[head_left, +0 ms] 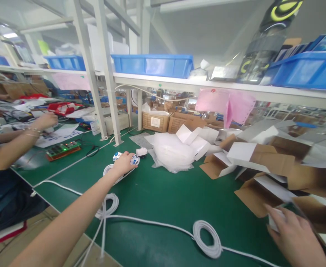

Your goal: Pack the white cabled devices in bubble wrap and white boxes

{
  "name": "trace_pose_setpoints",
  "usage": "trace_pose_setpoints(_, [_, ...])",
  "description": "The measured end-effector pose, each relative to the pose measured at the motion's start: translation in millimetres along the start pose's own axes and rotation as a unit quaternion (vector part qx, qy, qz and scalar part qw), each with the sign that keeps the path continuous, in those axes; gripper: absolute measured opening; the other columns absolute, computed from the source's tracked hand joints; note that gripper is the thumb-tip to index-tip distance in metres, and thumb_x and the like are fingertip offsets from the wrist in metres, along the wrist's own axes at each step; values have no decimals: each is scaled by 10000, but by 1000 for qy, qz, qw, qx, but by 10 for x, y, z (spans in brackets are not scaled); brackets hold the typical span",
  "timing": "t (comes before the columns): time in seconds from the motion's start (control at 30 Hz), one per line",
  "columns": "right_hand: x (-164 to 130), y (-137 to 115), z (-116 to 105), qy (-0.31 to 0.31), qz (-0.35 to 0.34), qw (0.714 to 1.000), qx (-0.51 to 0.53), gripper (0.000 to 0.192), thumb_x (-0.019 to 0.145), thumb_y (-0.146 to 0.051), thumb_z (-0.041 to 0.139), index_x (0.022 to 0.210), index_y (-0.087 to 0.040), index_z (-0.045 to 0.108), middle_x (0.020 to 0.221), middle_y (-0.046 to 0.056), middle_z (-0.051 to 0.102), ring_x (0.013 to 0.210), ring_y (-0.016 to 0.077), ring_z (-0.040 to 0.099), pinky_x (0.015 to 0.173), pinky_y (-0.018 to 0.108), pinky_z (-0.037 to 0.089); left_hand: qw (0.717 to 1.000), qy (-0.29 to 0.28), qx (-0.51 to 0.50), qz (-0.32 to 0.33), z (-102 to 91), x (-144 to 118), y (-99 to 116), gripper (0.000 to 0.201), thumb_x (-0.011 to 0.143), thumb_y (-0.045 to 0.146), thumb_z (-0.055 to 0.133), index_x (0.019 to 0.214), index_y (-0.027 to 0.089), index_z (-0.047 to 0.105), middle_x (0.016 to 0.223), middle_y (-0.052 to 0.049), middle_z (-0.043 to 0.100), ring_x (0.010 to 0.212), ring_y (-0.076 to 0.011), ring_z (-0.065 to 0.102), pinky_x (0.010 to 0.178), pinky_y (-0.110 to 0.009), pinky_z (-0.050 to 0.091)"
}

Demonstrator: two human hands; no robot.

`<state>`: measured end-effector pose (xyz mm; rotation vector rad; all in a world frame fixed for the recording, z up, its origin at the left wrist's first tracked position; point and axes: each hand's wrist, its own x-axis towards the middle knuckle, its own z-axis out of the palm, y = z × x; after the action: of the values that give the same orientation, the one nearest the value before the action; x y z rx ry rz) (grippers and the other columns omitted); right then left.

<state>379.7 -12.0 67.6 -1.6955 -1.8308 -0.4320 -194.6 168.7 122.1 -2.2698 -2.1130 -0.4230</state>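
Left arm (68, 224) crosses a green counter (154, 196), left hand (122, 164) gripping a patterned object (135, 160), right hand (296, 233) holding a white item (274, 219) by boxes (242, 151), before a shelf (157, 80) of blue bins (163, 66).

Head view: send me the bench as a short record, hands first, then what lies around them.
Left hand: closed on a white item with blue markings
Right hand: beside open boxes, at a blurred white thing; grip unclear
Coiled cable: white, on the green table
Packing sheets: translucent, between left hand and boxes
Shelf: carries blue bins
Co-worker's hand: far left
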Motion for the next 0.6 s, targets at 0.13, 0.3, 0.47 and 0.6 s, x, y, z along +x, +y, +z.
trace_pose_setpoints(0.13, [-10,-305,102,-6,-7,1000,-26,470,825,-423,469,1236,-280,645,1098,227,634,1004,522,618,832,685,479,998,-41,46,1,91,141,-24,370,984,362,658,1291,165,597,1267,-102,635,1086,-252,659,928,-469,577])
trace_pose_setpoints(0.3, [-105,-652,512,-72,4,996,49,424,854,-426,549,1224,-241,642,1033,146,704,924,359,716,824,511,599,995,-50,81,5,70,189,-63,359,990,365,649,1282,162,599,1242,-99,644,1053,-241,669,903,-451,588])
trace_pose_setpoints(0.47, [4,-1341,481,-36,-25,999,-9,431,967,-351,468,1292,-122,632,1337,246,600,1202,431,596,942,605,528,991,-70,100,47,78,103,-122,391,980,342,664,1323,174,581,1346,-113,595,1144,-270,636,959,-491,564])
trace_pose_setpoints(0.6, [-14,-2284,376,-200,-90,967,132,473,957,-253,549,1426,-199,555,1486,162,528,1347,324,522,1103,499,468,992,-73,90,53,82,48,-168,391,977,331,668,1326,174,585,1398,-119,566,1225,-297,596,1017,-532,528])
